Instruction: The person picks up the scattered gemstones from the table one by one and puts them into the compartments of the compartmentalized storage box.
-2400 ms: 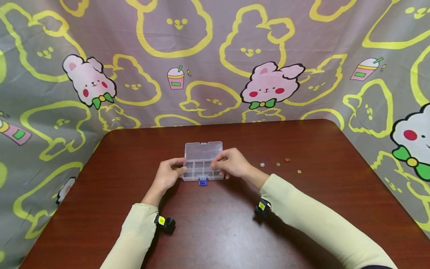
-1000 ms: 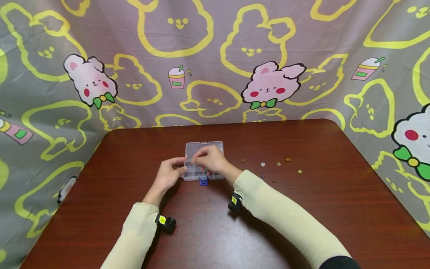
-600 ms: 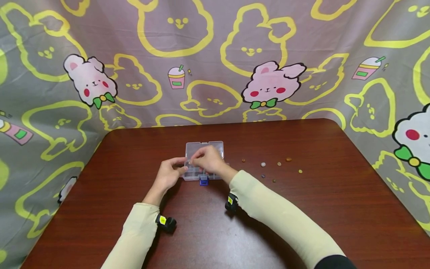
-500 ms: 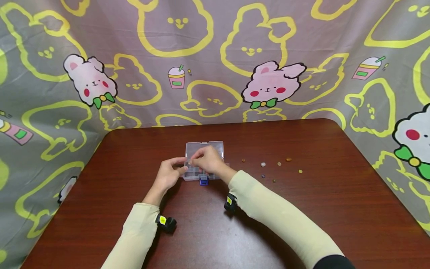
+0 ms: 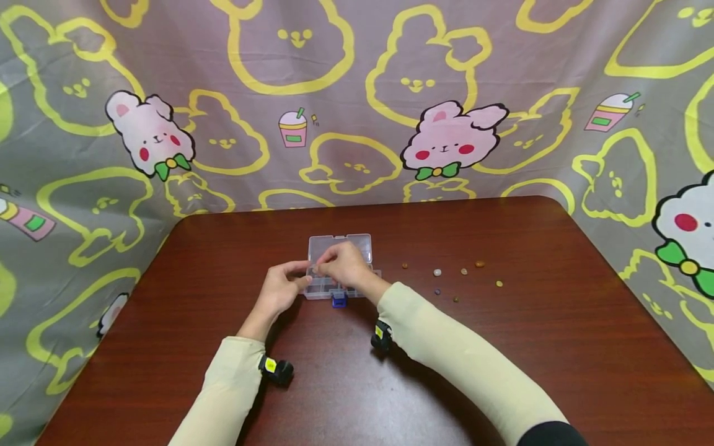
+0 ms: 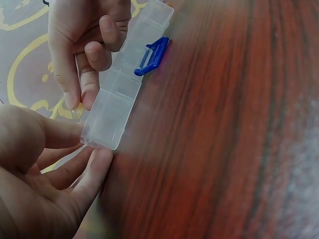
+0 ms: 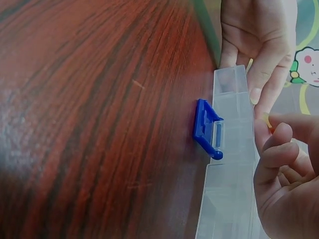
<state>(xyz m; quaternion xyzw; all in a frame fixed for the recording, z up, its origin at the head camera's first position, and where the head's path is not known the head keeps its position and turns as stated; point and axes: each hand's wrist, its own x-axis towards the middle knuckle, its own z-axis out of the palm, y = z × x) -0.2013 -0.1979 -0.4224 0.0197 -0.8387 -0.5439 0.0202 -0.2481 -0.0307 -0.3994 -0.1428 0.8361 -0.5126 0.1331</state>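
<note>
A clear plastic compartment box [image 5: 320,288] with a blue latch [image 5: 339,301] stands on the table, its lid [image 5: 318,246] raised at the back. My left hand [image 5: 277,290] grips the box's left end between thumb and fingers, the hold also showing in the left wrist view. Above the back-left compartments, my right hand [image 5: 347,265] has its thumb and index fingertip together. Between them the right wrist view shows a tiny yellow-orange stone [image 7: 267,120], mostly hidden by the fingers. The right hand hides part of the box and lid.
Right of the box lie several small stones: an orange-brown one [image 5: 405,266], a white one [image 5: 437,272], a purple-grey one [image 5: 437,292], a larger amber one [image 5: 480,264] and a yellow one [image 5: 499,284]. A patterned curtain [image 5: 357,111] hangs behind the wooden table [image 5: 334,384].
My right hand has gone from the box's right side to its left compartments, then barely shifted. Stones formerly covered by the right arm now show. The left hand keeps its place.
</note>
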